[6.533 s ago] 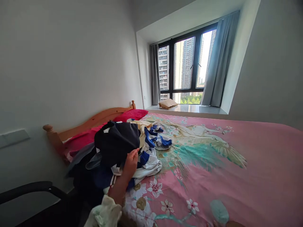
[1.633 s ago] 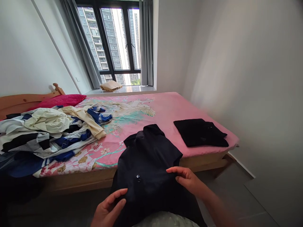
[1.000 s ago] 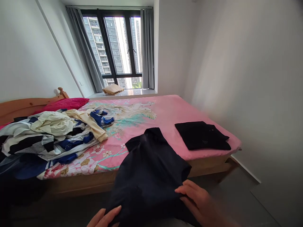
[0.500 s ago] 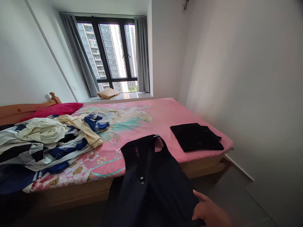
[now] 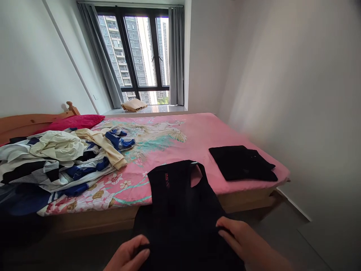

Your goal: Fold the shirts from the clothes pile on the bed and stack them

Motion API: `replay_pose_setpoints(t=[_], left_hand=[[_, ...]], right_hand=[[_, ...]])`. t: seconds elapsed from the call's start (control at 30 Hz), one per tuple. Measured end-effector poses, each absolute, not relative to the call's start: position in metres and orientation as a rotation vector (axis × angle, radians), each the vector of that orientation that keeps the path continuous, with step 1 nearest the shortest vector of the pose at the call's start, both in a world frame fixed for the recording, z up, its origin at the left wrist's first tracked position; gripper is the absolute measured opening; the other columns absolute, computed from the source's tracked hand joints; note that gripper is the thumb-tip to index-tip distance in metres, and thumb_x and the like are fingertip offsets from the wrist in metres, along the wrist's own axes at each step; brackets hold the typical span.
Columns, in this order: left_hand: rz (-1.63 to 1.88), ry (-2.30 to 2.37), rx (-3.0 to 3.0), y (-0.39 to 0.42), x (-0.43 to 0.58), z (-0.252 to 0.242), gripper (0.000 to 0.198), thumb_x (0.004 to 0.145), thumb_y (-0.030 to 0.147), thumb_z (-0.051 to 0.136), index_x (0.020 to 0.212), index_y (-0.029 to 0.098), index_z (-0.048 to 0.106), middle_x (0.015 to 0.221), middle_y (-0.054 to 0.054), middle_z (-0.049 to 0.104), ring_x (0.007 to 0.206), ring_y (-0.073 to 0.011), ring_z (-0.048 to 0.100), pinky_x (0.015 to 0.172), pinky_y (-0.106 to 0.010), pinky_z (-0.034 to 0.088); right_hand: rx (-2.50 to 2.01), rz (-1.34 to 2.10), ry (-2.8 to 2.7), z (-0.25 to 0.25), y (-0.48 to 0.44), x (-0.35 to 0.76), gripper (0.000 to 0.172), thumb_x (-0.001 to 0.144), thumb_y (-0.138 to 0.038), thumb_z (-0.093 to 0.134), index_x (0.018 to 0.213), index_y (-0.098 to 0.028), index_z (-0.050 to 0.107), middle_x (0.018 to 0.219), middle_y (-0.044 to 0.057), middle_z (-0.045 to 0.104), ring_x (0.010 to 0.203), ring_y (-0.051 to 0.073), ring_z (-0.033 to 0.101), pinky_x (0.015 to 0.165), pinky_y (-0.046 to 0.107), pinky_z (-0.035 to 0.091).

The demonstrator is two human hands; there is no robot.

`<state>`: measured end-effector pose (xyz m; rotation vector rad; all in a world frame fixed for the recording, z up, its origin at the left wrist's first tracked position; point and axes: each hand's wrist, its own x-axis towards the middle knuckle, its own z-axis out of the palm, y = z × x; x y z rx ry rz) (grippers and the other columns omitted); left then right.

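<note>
A black shirt [image 5: 177,210] with small red lettering on its upper part hangs off the near edge of the bed. Its top end rests on the pink sheet, and the neck opening shows a patch of pink through it. My left hand [image 5: 130,253] pinches the cloth at the lower left, thumb and fingers closed on it. On the opposite side my right hand [image 5: 237,235] grips the cloth the same way. Cloth between the hands lies across the shirt's front, and no buttons show. The shirt's lowest part falls outside the view.
Folded black clothes [image 5: 242,163] lie on the bed [image 5: 194,131] to the right. A heap of mixed clothes [image 5: 62,158] covers the left side, beside a red pillow [image 5: 76,122]. A folded beige cloth [image 5: 134,105] sits on the window ledge [image 5: 162,108].
My left hand has come into view and now grips the shirt. My right hand has moved up and left. The two buttons seen earlier are now covered by cloth.
</note>
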<state>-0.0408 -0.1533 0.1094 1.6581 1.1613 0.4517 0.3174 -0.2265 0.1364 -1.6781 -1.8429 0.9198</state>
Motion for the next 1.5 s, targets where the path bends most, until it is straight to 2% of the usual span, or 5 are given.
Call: replay_pose_setpoints(t=[0.23, 0.5, 0.63, 0.93, 1.5], left_hand=[[0.817, 1.331, 1.536, -0.065, -0.018, 0.034, 0.036, 0.061, 0.053, 0.068, 0.072, 0.018, 0.068, 0.103, -0.009, 0.061, 0.105, -0.0252, 0.053, 0.097, -0.034, 0.037], [0.737, 1.26, 1.32, -0.038, -0.005, 0.005, 0.046, 0.061, 0.057, 0.068, 0.079, 0.016, 0.065, 0.067, 0.001, 0.059, 0.064, -0.0143, 0.054, 0.064, -0.027, 0.044], [0.719, 1.189, 1.248, -0.037, -0.003, 0.01, 0.042, 0.063, 0.054, 0.069, 0.077, 0.016, 0.062, 0.065, 0.002, 0.059, 0.062, -0.0121, 0.053, 0.061, -0.024, 0.042], [0.724, 1.186, 1.29, -0.034, -0.005, 0.03, 0.037, 0.061, 0.051, 0.072, 0.069, 0.015, 0.065, 0.061, 0.002, 0.056, 0.058, -0.0113, 0.049, 0.057, -0.023, 0.039], [0.953, 1.382, 2.264, -0.118, -0.069, 0.118, 0.02, 0.067, 0.049, 0.069, 0.072, 0.031, 0.074, 0.069, 0.005, 0.074, 0.071, -0.0167, 0.07, 0.08, -0.024, 0.056]], right_hand=[[-1.696, 0.788, -1.881, 0.107, -0.176, 0.298, 0.014, 0.089, -0.027, 0.042, 0.083, -0.025, 0.055, 0.074, -0.001, 0.063, 0.066, 0.016, 0.059, 0.06, 0.027, 0.038], [-1.661, 0.737, -1.794, 0.1, -0.151, 0.289, 0.014, 0.086, -0.026, 0.046, 0.088, -0.024, 0.06, 0.095, 0.004, 0.063, 0.086, 0.02, 0.059, 0.076, 0.033, 0.045], [-1.624, 0.796, -1.714, 0.1, -0.123, 0.28, 0.011, 0.082, -0.027, 0.05, 0.08, -0.022, 0.06, 0.12, 0.006, 0.056, 0.114, 0.022, 0.051, 0.095, 0.034, 0.04], [-1.97, 0.799, -1.678, 0.084, -0.069, 0.265, 0.022, 0.08, -0.036, 0.05, 0.088, -0.024, 0.066, 0.1, 0.005, 0.06, 0.086, 0.02, 0.058, 0.076, 0.032, 0.042], [-1.378, 1.52, -1.415, 0.096, -0.134, 0.271, 0.018, 0.071, -0.033, 0.066, 0.079, -0.017, 0.068, 0.115, 0.006, 0.06, 0.108, 0.024, 0.053, 0.094, 0.033, 0.037]])
